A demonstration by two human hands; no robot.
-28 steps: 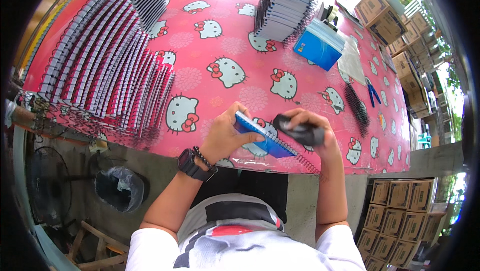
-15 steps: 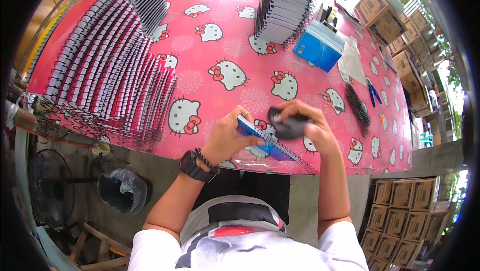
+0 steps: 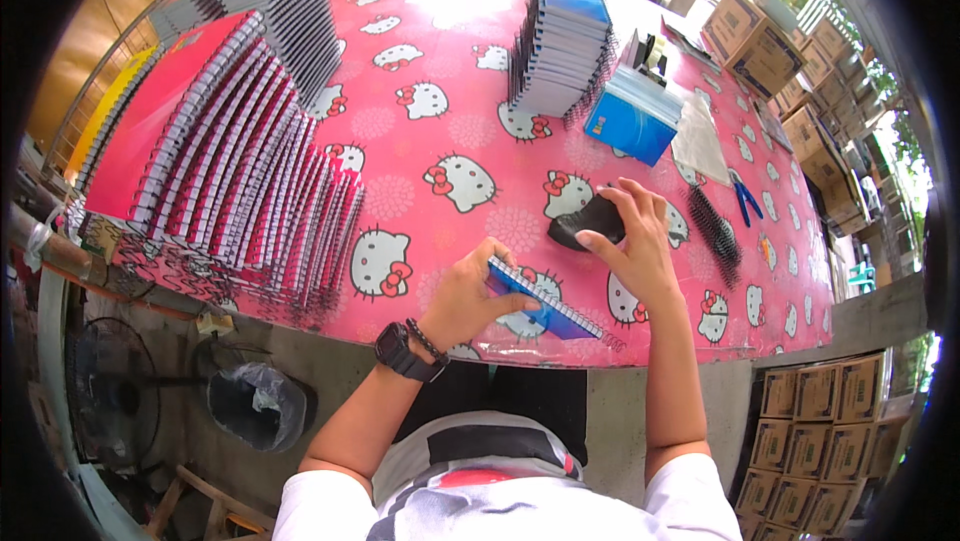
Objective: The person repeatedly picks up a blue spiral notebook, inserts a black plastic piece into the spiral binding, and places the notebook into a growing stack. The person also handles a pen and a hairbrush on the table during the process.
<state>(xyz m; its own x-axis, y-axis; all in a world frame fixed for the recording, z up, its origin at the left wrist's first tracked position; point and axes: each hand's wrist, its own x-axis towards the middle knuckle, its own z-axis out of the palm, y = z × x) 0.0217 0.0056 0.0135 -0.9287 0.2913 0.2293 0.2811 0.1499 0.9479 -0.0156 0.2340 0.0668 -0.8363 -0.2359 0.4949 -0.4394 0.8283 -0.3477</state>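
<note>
My left hand (image 3: pixel 475 296) grips a small blue spiral notebook (image 3: pixel 550 313) over the table's near edge, thumb along its face. A wire coil (image 3: pixel 555 296) runs along the notebook's upper edge, and its loose end sticks out past the right corner. My right hand (image 3: pixel 635 241) has its thumb and fingers around a rounded black object (image 3: pixel 580 225), just beyond the notebook and apart from it. What kind of object this is I cannot make out.
Pink spiral notebooks (image 3: pixel 215 141) are piled at the left. Blue-covered notebooks (image 3: pixel 565 51) and a blue stack (image 3: pixel 632 123) stand at the back. Loose black coils (image 3: pixel 714 231) and blue-handled pliers (image 3: pixel 745 199) lie right on the pink patterned table (image 3: pixel 400 181). A lined bin (image 3: pixel 262 406) stands below.
My right hand has moved up and away from the coil with the black object, its fingers now more spread. The coil's loose end sticks out less. My left hand keeps hold of the notebook.
</note>
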